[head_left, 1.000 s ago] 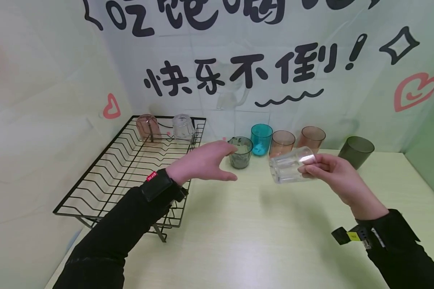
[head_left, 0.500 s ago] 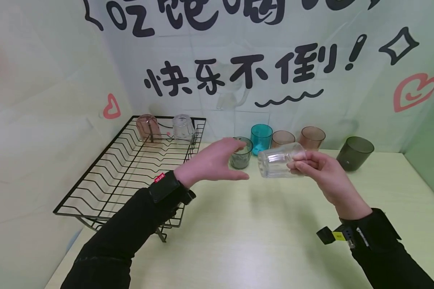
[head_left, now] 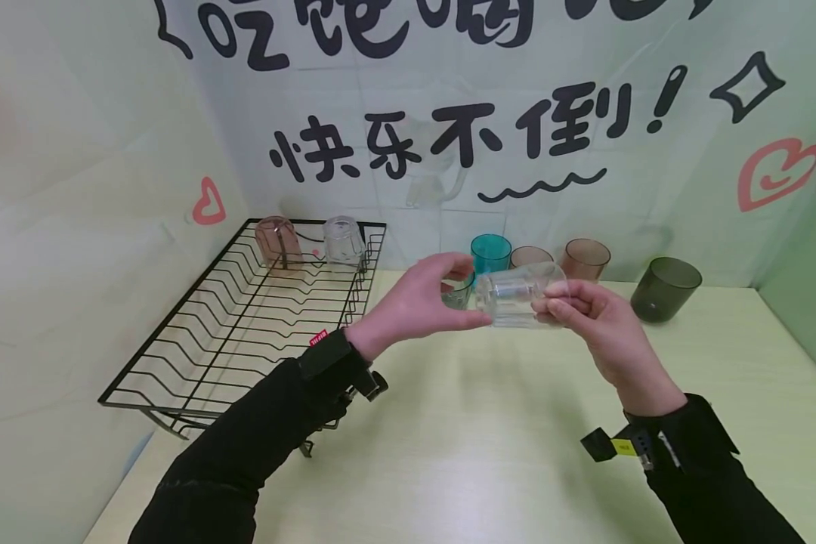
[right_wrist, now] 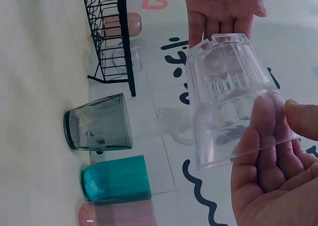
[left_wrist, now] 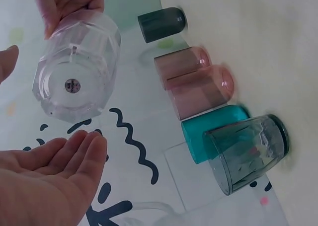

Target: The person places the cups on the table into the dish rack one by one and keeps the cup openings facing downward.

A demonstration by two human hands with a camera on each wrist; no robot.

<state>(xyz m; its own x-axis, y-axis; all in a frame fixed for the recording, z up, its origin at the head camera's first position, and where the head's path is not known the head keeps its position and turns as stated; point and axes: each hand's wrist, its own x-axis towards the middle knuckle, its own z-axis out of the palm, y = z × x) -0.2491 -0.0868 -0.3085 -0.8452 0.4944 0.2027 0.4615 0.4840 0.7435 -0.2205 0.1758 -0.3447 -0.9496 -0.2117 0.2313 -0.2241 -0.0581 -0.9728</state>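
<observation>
A clear faceted cup (head_left: 513, 293) lies sideways in the air above the table, its base towards the left. My right hand (head_left: 601, 321) pinches it near the rim between thumb and fingers, as the right wrist view also shows. At the base end, my left hand (head_left: 425, 302) is spread, thumb apart from fingers, holding nothing. In the left wrist view a gap shows between its fingers and the cup's base, which carries a small round dark sticker (left_wrist: 72, 86). Behind the left hand stands a grey-green glass (right_wrist: 99, 124), partly hidden in the head view.
A black wire rack (head_left: 224, 325) stands at the left, with an upturned pink glass (head_left: 277, 240) and an upturned clear glass (head_left: 343, 240) at its back. Along the wall stand a teal cup (head_left: 491, 253), two pink cups (head_left: 586, 259) and a dark green cup (head_left: 665, 289).
My right hand has carried the clear cup leftward and slightly up. My left hand has moved right, so the two hands are now close, with the cup between them.
</observation>
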